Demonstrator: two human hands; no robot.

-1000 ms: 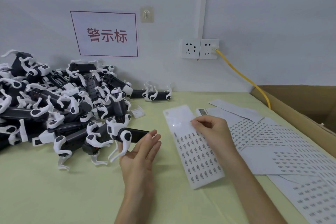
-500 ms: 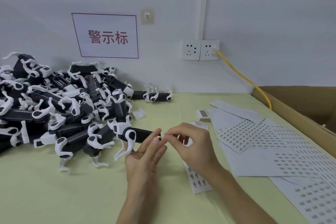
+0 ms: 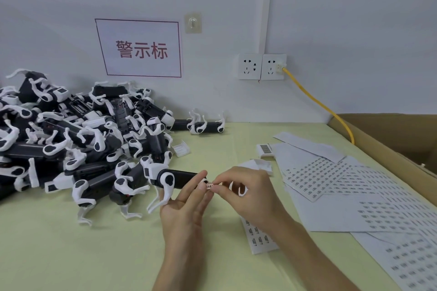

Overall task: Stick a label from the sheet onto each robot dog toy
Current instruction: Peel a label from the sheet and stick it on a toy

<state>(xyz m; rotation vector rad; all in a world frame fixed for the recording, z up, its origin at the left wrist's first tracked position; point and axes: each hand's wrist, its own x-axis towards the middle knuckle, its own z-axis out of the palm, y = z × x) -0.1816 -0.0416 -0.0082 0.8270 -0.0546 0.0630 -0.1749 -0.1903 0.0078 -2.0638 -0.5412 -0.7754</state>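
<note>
Cardboard box [image 3: 387, 139] contents unseen; right hand [image 3: 248, 194] pinches label [image 3: 209, 186].

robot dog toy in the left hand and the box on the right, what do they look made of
Robot dog toy: looks like moulded plastic, a dark body with a slight sheen and smooth white legs of even colour.
Box: looks like cardboard, matt brown with a flat, thin raw edge; only part of it shows.

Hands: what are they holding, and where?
The left hand holds a toy dog by the rear end of its black body. The right hand pinches a small label by its edge.
</note>
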